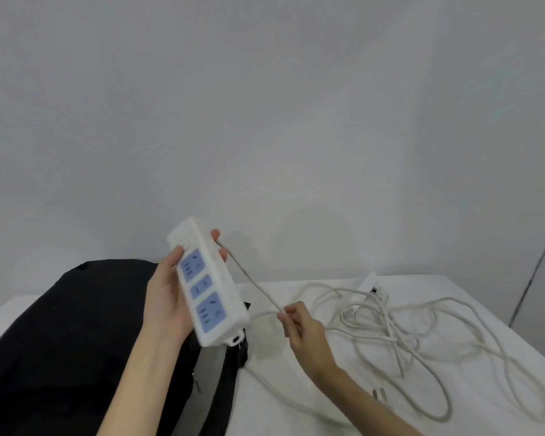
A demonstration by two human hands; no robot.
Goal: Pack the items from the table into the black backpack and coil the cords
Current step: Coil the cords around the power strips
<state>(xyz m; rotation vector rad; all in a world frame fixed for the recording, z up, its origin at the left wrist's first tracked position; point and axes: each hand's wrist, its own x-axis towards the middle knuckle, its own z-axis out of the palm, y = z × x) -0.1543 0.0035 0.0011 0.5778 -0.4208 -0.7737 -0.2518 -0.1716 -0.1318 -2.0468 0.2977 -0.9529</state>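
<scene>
Above the black backpack (76,325), left hand (167,297) grips an unlabelled power strip (206,284); right-hand fingers (288,313) pinch its cord (252,283).

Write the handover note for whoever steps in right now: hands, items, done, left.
Left hand holds the white power strip above the black backpack. Right hand pinches a taut stretch of the cord that runs up to the strip. The rest of the cord lies tangled on the white table, beside a second white item. Nothing coiled or visibly packed. Left: coil cords, pack everything.
</scene>
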